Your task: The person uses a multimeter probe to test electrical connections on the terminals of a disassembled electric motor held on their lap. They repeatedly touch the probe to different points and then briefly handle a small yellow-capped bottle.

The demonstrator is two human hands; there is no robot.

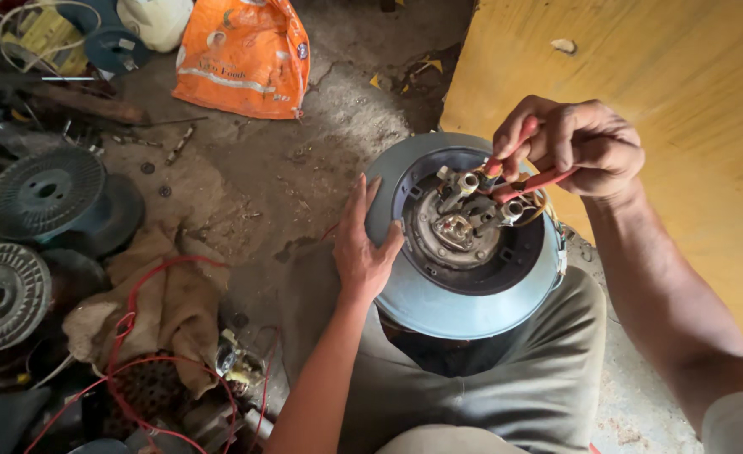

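Note:
A round pale-blue appliance housing rests upturned on my lap, its dark recess showing a metal plate with terminals and wires. My left hand lies flat against the housing's left rim, steadying it. My right hand is closed around the red handles of a pair of pliers, whose tip reaches down among the terminals at the upper part of the recess.
A yellow board stands at the right. On the dirt floor lie an orange plastic bag, grey spools, a brown sack cloth, red wire and scattered scrap parts at the left.

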